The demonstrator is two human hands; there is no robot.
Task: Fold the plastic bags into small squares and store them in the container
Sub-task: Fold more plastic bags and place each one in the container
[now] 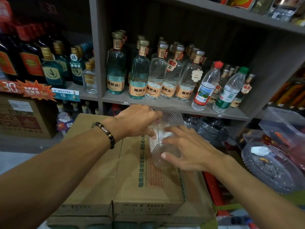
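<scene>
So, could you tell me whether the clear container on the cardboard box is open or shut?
Open. The clear container has its ribbed lid raised behind the left hand, with something white visible inside.

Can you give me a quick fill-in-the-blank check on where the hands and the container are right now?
1. The clear container stands on a cardboard ____.
2. A beaded bracelet sits on the ____ wrist.
3. Both hands, left hand and right hand, are at the ____.
4. The water bottle with the red cap stands on the ____.

Missing words: box; left; container; shelf
</scene>
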